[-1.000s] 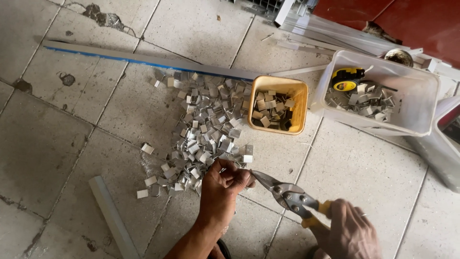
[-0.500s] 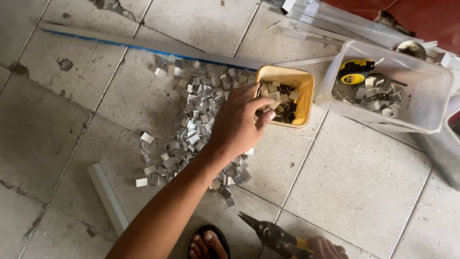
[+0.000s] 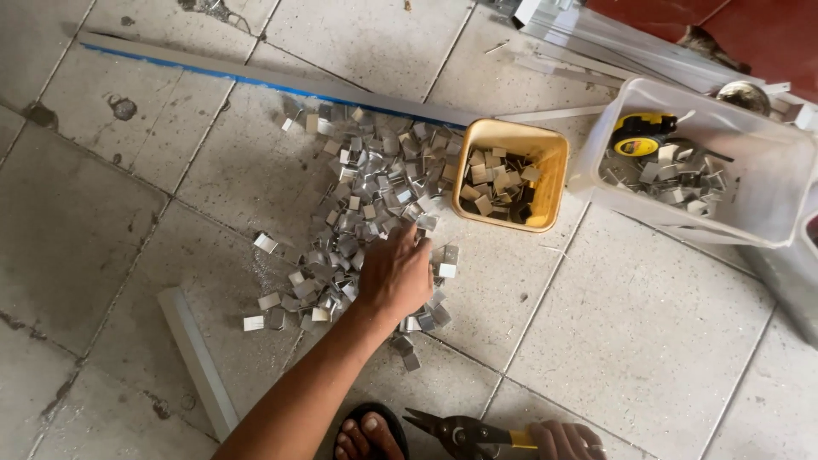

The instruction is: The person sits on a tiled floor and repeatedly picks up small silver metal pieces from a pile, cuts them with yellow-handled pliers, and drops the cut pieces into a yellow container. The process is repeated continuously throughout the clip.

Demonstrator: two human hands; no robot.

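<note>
We see left hand (image 3: 394, 274) palm-down on pile of small metal pieces (image 3: 366, 200), fingers curled loosely into pieces, grip hidden under hand; cannot tell what they pinch. Right hand (image 3: 567, 441) below pile at bottom edge, closed around yellow handle of tin snips (image 3: 460, 430), blades toward sandalled foot (image 3: 368, 434). Yellow tub (image 3: 545, 183) just right of pile holds more pieces. Clear bin (image 3: 767, 200) farther right, tape measure (image 3: 641, 134) inside. Long metal strip (image 3: 256, 77) above pile.

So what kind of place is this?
Probably an informal metalwork spot on a tiled floor: a heap of cut metal pieces, tin snips in the right hand, and long aluminium strips.
</note>
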